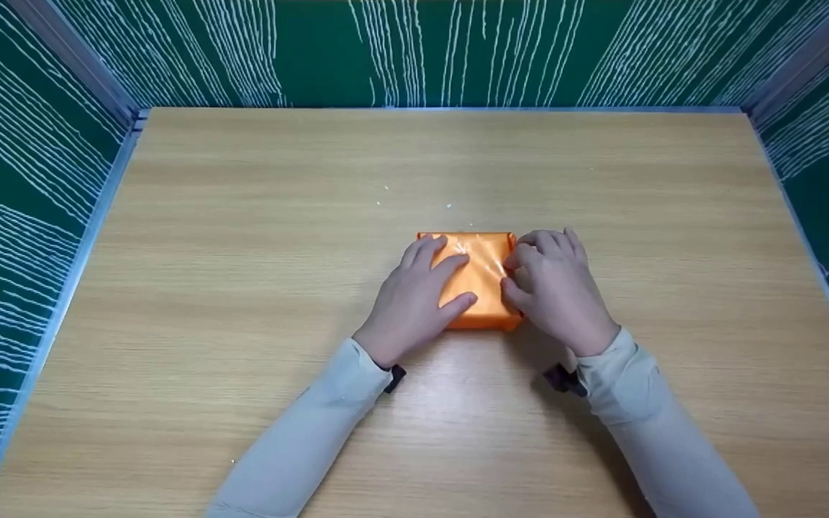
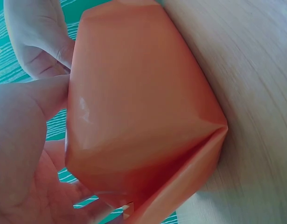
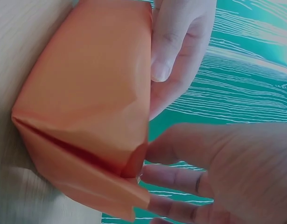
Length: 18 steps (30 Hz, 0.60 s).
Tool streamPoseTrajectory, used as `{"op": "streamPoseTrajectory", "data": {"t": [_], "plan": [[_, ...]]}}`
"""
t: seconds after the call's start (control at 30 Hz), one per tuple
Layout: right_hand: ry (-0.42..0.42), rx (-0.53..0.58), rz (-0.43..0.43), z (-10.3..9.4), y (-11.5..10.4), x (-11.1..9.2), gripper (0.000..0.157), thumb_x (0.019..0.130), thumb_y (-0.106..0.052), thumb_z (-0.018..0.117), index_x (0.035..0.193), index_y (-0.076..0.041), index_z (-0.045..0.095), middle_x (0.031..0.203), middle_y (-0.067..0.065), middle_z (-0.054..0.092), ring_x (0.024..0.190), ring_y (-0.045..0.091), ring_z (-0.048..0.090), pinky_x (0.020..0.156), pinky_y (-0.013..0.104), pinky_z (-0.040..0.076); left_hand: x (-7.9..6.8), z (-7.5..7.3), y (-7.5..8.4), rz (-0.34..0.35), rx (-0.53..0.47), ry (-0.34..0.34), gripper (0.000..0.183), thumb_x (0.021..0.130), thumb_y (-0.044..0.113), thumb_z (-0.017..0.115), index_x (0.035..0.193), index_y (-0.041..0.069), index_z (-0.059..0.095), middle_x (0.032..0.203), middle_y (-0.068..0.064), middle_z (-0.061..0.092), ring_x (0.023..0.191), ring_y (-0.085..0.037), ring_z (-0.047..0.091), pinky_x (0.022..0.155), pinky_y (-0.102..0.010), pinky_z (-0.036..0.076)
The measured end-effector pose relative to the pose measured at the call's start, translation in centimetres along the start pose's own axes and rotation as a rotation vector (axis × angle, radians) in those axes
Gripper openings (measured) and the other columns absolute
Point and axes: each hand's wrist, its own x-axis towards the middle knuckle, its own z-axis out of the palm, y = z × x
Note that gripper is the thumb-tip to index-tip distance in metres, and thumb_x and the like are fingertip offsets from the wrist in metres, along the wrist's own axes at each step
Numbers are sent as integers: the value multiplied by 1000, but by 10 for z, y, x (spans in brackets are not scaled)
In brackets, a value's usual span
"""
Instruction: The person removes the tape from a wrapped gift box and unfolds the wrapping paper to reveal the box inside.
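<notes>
A box-shaped package wrapped in shiny orange paper lies on the table in front of me. My left hand rests on its left part with fingers spread over the top. At the right edge my right hand has bent fingers, thumb and forefinger pinching the orange paper there. In the right wrist view a folded flap of that paper sticks out from the package's end, with fingertips right at its upper edge. A similar slanting flap shows at the other end in the left wrist view.
The package stands on a wooden table. Several tiny white scraps lie beyond it. Green panels with white streaks border the table at the back and both sides. A dark strap piece hangs below the right sleeve.
</notes>
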Motion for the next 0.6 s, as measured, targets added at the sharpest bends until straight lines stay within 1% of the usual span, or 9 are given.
{"op": "streamPoseTrajectory", "data": {"t": [0.33, 0.5, 0.6], "plan": [[5, 15, -4, 0, 1, 1, 17, 89, -12, 76, 101, -4, 68, 129, 23, 60, 126, 47, 48, 119, 69, 16, 1, -1, -1, 10, -5, 15, 60, 101, 53, 60, 151, 21, 55, 164, -12, 36, 155, -30, 24, 119, -48, 35], [18, 13, -15, 2, -1, 0, 27, 89, -11, 73, 111, 3, 69, 128, 25, 58, 124, 47, 47, 119, 64, 20, 0, -1, -1, 41, 8, 34, 58, 102, 51, 60, 150, 20, 56, 162, -13, 39, 154, -31, 27, 119, -47, 36], [20, -14, -29, 3, -2, -2, 29, 90, -12, 74, 112, 6, 72, 128, 25, 59, 124, 46, 47, 118, 65, 19, -1, 0, 0, 49, 15, 33, 58, 102, 51, 58, 150, 19, 55, 162, -14, 39, 154, -31, 27, 118, -47, 37]]}}
